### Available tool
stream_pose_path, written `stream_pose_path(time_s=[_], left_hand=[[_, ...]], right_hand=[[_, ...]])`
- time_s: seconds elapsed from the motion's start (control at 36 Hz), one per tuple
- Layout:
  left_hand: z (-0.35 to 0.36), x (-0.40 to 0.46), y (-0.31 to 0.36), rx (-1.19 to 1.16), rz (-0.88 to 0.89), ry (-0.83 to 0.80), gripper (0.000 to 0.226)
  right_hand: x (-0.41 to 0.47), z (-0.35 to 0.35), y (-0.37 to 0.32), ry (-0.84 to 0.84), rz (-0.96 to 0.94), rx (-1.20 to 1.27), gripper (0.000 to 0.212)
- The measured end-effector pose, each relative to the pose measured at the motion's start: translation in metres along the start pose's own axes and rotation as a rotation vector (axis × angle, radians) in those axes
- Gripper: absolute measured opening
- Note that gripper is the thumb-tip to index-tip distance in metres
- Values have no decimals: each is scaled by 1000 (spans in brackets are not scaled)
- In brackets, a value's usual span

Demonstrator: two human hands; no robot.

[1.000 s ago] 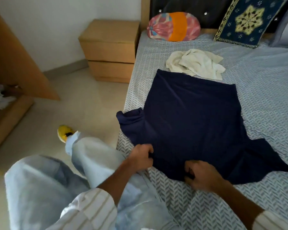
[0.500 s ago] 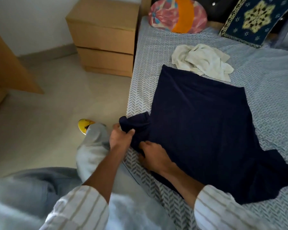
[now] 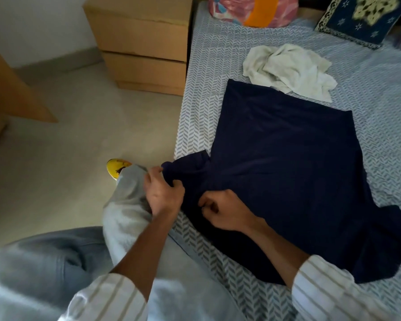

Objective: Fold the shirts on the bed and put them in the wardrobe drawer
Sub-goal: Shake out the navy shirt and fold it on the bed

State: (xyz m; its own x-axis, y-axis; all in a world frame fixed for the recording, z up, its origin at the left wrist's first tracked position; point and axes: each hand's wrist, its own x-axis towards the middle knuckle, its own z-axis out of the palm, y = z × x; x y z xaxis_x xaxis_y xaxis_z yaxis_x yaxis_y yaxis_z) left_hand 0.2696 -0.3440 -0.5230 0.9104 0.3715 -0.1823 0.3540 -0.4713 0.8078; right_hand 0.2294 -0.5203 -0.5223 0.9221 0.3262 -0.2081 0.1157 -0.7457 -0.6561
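Now both hands point(image 3: 195, 200) pinch navy shirt point(image 3: 285, 163) sleeve; hem points toward headboard.

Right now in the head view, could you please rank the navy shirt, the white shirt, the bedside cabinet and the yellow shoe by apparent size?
1. Navy shirt
2. Bedside cabinet, partly cropped, farther off
3. White shirt, crumpled
4. Yellow shoe, mostly hidden
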Motion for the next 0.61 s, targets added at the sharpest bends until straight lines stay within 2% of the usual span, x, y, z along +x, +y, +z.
stream_pose_path(time_s=[0.06, 0.11, 0.25, 0.42, 0.61], left_hand=[[8, 2, 2, 139, 269, 35, 36], [20, 7, 12, 265, 445, -19, 31], [51, 25, 44, 426, 619, -278, 27], [74, 50, 64, 662, 630, -434, 44], [91, 83, 63, 608, 474, -528, 45]], right_hand=[[8, -16, 10, 86, 62, 34, 17], [21, -36, 24, 169, 149, 47, 16], [76, -96, 55, 335, 273, 76, 16], [172, -158, 76, 417, 348, -42, 15], [281, -191, 112, 438, 505, -44, 26]])
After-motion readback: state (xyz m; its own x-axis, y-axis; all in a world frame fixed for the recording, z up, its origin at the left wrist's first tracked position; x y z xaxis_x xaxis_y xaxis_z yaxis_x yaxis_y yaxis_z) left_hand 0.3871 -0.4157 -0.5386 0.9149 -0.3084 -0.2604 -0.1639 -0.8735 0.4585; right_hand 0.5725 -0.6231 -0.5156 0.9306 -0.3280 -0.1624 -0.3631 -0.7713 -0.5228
